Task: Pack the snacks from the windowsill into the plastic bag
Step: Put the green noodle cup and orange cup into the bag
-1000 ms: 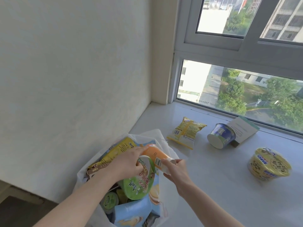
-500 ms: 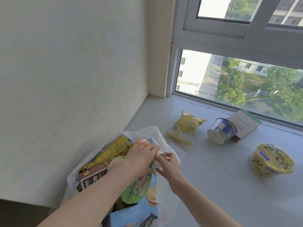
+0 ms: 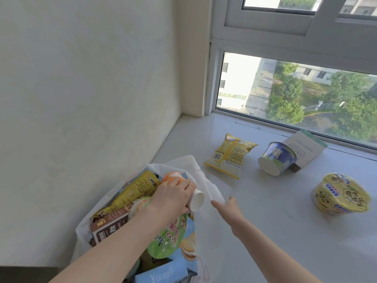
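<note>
Currently the left grip (image 3: 173,198) is closed round an orange cylindrical container with a white base (image 3: 174,178), held tilted over the mouth of the thin white plastic bag (image 3: 206,180) at the near-left end of the pale windowsill (image 3: 265,231), close to the wall. The right grip (image 3: 228,209) is wide and empty, fingers extended, just beside the bag's loose rim. The bag appears crowded: a yellow pouch (image 3: 136,188), a brown carton (image 3: 108,227) and a round green-lidded tub (image 3: 169,240) reach its opening. Not yet packed are a yellow crisp packet (image 3: 230,155), a blue paper cup (image 3: 277,158) lying on its side and a yellow-lidded noodle bowl (image 3: 342,196), all well apart from the bag. Hazards: the container, released onto heaped contents, may slide back out, because no grip holds the rim open; the bag may slump or tip under added load, and whether its base is supported cannot be seen; the cup on its side may roll away when touched
</note>
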